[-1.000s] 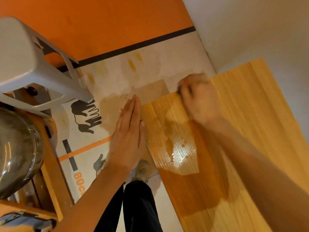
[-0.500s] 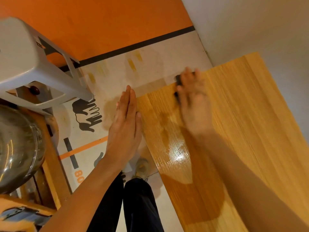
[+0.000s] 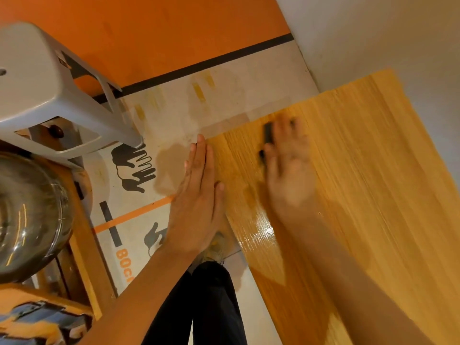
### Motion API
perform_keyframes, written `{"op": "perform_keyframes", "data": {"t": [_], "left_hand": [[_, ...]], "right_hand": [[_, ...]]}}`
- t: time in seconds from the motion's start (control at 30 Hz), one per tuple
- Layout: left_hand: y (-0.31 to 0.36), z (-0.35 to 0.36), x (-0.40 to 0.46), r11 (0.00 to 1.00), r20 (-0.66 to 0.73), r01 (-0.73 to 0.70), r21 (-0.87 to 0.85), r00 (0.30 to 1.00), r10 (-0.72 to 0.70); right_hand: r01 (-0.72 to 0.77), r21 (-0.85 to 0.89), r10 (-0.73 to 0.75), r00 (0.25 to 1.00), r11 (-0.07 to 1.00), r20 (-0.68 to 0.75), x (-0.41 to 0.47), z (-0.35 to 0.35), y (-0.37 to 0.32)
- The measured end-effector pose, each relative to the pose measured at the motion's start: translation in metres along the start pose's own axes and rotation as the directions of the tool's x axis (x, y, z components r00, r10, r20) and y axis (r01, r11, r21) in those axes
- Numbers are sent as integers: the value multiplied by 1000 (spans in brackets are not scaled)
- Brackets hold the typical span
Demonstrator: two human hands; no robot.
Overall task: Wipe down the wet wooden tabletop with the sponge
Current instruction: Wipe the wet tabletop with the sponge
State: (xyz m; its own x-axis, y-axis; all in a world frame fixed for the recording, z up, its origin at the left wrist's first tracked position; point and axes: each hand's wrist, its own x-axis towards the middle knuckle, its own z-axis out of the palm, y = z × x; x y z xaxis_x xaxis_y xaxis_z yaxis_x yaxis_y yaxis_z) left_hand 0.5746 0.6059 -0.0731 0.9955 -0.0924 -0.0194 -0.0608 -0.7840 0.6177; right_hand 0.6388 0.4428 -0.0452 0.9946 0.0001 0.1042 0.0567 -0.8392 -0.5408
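A: Wooden tabletop, pale and grainy, is glistening in one patch near its left edge, just behind the right hand. That hand is pressing a dark sponge flat against the boards near the far left corner.

B: How are the fingers lying?

A: They are stretching out straight over the sponge, pushing down on it and not curling round it, though the hand is blurring, so the finer detail cannot be told. Only a dark strip of sponge is showing past the thumb side.

B: And the left hand?

A: It is lying flat with straight fingers along the left edge of the tabletop, gripping nothing; whether it is bearing weight there cannot be told.

B: So what is likely to go wrong?

A: Probably three things. With flat fingers merely pressing, the sponge is at risk of slipping out sideways on the slick surface. It is also working right by the corner, so a hard stroke could be sending water off the edge onto the printed mat on the floor below. And the shiny patch is sitting behind the wrist, so the forearm may be dragging through it and smearing it.
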Motion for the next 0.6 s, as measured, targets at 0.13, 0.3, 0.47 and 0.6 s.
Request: {"op": "perform_keyframes", "data": {"t": [0.13,0.3,0.47,0.6], "left_hand": [[-1,2,8,997,11,-35,67,999,34],[-3,2,8,999,-6,-50,-13,999,50],[-3,3,9,998,2,-52,-32,999,52],[-8,2,10,995,-6,-98,-21,995,98]], "right_hand": [[340,-25,-330,927,940,179,-33,9,-17],[-102,-34,104,993,994,60,-14,-46,56],[-242,35,243,969,970,-36,-45,-8,-8],[156,-24,-151,978,987,145,-65,11,-34]]}}
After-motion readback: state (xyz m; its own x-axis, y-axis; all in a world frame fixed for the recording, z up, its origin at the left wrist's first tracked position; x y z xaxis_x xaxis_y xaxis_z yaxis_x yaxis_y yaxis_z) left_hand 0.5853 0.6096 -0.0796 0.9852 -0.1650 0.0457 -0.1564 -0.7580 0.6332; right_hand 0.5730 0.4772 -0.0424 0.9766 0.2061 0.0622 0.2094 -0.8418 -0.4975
